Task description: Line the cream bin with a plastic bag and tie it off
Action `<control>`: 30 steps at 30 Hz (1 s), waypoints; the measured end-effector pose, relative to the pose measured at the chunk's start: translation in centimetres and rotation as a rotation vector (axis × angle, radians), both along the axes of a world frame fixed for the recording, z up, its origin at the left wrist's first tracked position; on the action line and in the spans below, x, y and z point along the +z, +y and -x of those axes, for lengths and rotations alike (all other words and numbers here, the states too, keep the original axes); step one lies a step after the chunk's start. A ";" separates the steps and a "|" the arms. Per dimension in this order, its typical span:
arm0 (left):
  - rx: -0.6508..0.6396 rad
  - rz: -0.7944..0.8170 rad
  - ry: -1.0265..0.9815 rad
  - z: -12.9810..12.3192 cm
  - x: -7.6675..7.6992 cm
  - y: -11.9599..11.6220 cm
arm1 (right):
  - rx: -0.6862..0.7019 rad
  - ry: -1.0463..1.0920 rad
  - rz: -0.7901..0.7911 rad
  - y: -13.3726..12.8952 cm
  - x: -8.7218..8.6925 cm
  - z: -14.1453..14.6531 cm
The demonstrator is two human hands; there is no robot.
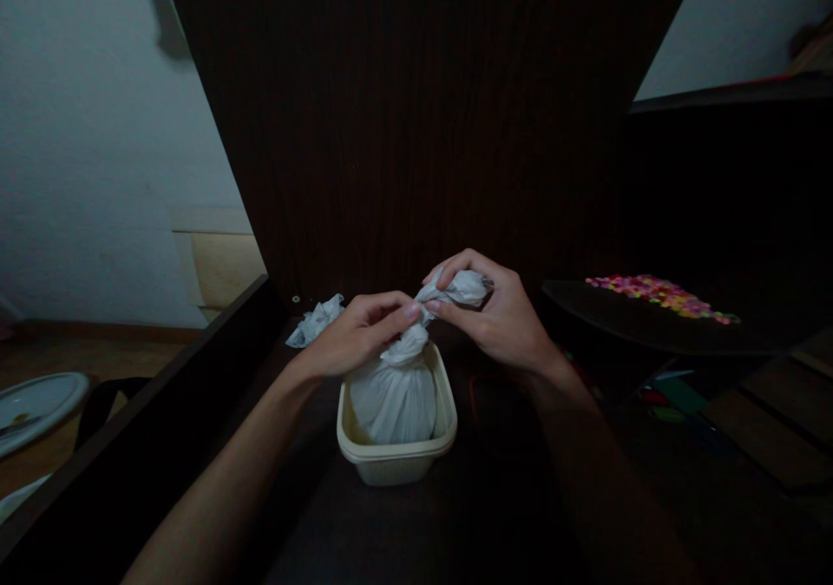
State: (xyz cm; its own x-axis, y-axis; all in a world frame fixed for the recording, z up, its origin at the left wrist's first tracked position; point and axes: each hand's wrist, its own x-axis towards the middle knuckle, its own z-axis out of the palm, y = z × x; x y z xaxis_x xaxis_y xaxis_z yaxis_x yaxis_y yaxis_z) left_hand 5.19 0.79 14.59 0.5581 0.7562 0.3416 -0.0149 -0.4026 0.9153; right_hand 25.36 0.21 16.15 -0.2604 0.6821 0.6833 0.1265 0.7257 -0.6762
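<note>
A white plastic bag point(396, 398) sits inside a cream plastic tub point(396, 463), its neck twisted and bunched above the rim. My left hand point(364, 329) pinches the twisted neck between thumb and fingers. On the other side, my right hand point(495, 316) grips the bag's bunched top end, which puffs out between thumb and fingers. Both hands meet just above the tub's far rim. What fills the bag is hidden.
Crumpled white plastic point(317, 320) lies behind my left hand. Pink and yellow small pieces point(657, 294) cover a dark shelf point(618, 320) at right. A tall dark wooden panel point(416, 134) rises behind; a raised dark edge point(149, 420) runs along the left.
</note>
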 end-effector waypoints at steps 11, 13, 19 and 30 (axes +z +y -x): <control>-0.029 0.057 0.088 0.0 -0.1 0.0 | -0.115 0.007 -0.011 -0.4 0.5 -0.2; -0.037 0.055 0.092 -0.1 -0.1 0.0 | -0.151 0.008 -0.008 -0.4 0.3 -0.1; -0.058 0.074 0.023 0.2 0.0 -0.1 | -0.324 -0.037 -0.035 -0.3 0.0 0.3; -0.198 0.072 -0.001 0.5 -0.4 0.0 | 0.031 -0.020 0.355 -1.0 1.4 -2.2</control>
State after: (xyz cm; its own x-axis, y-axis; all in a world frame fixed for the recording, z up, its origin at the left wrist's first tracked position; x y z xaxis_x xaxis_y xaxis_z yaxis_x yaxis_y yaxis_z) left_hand 4.66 0.80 14.21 0.6979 0.6541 0.2916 -0.0883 -0.3255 0.9414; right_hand 27.52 -0.78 17.53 -0.2955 0.8676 0.3999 0.1234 0.4498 -0.8846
